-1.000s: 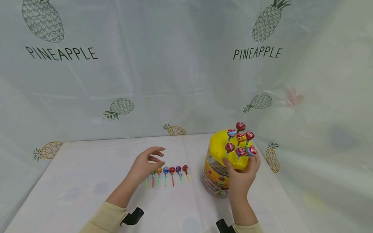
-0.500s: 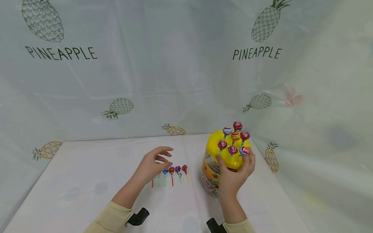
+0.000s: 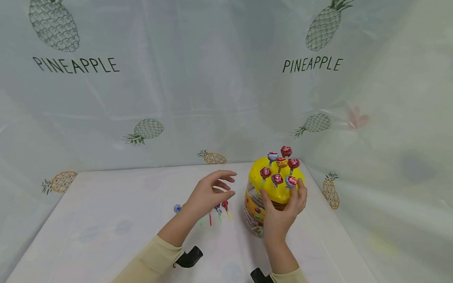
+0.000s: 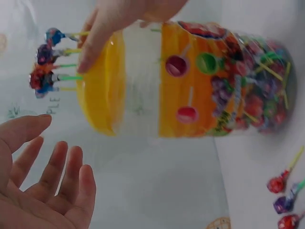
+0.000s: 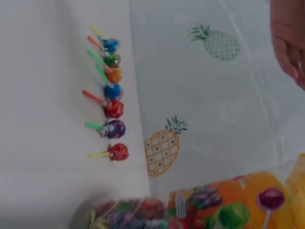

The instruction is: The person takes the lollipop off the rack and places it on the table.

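Note:
A tall clear jar (image 4: 190, 86) with a printed orange label and a yellow lid (image 3: 257, 174) stands at the table's right side, wrapped lollipops inside it. Several lollipops (image 3: 277, 180) stick up from the lid on their sticks. My right hand (image 3: 282, 218) grips the lid from the near side, its thumb along the yellow edge in the left wrist view. Left of the jar, my left hand (image 3: 210, 194) hovers with loosely bent fingers and nothing in them. Beneath it lies a row of lollipops (image 5: 114, 109), partly hidden by that hand in the head view.
A white cloth covers the table (image 3: 110, 218). Behind it hangs a pale curtain (image 3: 214, 73) printed with pineapples. Each wrist carries a black camera mount (image 3: 189, 257) near the sleeve cuff.
My left hand has moved right, from over the lollipop row toward the jar. The lid and its lollipops have shifted slightly left along with my right hand, which keeps its grip.

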Demonstrator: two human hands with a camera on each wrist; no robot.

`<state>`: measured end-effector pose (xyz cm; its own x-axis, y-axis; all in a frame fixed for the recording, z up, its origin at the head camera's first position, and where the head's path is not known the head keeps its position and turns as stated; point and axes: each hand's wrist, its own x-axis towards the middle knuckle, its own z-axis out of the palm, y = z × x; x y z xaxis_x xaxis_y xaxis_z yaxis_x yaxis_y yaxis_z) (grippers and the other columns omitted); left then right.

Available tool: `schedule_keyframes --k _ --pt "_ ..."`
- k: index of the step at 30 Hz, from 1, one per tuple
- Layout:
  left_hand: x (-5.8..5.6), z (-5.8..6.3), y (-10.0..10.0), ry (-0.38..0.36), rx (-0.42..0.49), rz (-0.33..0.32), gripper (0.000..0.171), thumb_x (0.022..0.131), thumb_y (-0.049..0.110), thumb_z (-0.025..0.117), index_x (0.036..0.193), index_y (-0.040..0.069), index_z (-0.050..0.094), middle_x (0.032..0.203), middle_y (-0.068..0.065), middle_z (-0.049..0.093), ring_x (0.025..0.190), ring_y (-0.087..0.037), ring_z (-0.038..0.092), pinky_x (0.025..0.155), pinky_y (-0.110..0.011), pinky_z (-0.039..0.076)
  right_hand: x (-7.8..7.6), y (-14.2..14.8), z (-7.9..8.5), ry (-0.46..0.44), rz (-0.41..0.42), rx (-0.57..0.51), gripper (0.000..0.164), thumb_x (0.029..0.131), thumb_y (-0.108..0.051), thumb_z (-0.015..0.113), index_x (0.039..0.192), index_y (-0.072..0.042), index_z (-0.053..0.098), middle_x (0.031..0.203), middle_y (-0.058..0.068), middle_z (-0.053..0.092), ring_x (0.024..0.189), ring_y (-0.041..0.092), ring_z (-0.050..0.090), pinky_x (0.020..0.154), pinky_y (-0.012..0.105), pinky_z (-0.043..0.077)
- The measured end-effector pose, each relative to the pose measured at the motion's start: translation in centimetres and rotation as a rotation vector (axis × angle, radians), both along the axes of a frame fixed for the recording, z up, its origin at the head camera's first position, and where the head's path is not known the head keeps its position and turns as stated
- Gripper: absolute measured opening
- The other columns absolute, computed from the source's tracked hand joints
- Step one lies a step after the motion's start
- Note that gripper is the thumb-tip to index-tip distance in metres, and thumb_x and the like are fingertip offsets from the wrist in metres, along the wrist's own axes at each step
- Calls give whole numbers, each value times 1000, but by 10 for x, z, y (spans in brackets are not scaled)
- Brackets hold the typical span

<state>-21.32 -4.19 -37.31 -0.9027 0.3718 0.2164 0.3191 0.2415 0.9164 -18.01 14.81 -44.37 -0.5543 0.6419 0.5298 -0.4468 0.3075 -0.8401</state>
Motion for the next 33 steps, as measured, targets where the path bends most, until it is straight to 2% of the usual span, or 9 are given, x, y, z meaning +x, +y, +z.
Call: schedule_keyframes --k 7,11,15,19,24,27,30,33 --pt "0 11 23 23 35 -51 45 86 8 74 129 17 62 120 -5 63 102 -27 61 89 -39 51 21 1 19 -11 56 118 59 85 -2 75 137 -2 49 152 8 29 142 22 16 111 26 28" --pt "2 16 33 33 57 -82 47 87 10 74 132 17 60 126 0 60 107 -23 60 92 -39 49 27 7 23 -13 83 152 52 86 2 72 134 1 52 151 12 32 140 24 19 110 25 30" --pt "4 17 41 63 77 -114 50 88 8 73 134 19 57 130 4 58 109 -17 58 93 -35 49 25 22 12 -40 91 164 46 84 4 73 128 1 58 150 7 36 139 22 22 110 26 29" --pt "5 16 48 59 111 -149 50 88 7 72 135 21 57 132 8 57 113 -15 56 94 -35 48 24 38 3 -45 119 153 42 81 6 75 120 0 62 150 5 36 140 22 24 111 27 28" --pt "7 16 52 50 124 -177 46 90 12 71 132 25 60 133 12 55 114 -14 55 95 -37 47 27 49 15 44 226 197 44 76 16 73 117 7 59 150 19 30 140 29 23 115 33 22" --pt "8 14 55 49 135 -185 43 90 13 71 131 24 62 132 10 55 114 -16 56 97 -40 47 27 52 28 91 308 262 43 73 21 72 112 11 58 148 29 27 139 36 25 114 31 23" --pt "9 12 57 43 144 -187 42 90 13 71 131 23 62 133 9 55 114 -17 56 99 -43 46 26 55 34 85 359 312 37 72 21 73 105 12 59 147 34 26 140 41 22 112 27 26" --pt "11 11 60 36 148 -181 43 90 13 71 131 24 62 133 10 55 114 -15 56 100 -44 44 23 56 33 49 357 345 34 72 20 74 102 11 61 147 33 28 142 41 16 113 26 23"
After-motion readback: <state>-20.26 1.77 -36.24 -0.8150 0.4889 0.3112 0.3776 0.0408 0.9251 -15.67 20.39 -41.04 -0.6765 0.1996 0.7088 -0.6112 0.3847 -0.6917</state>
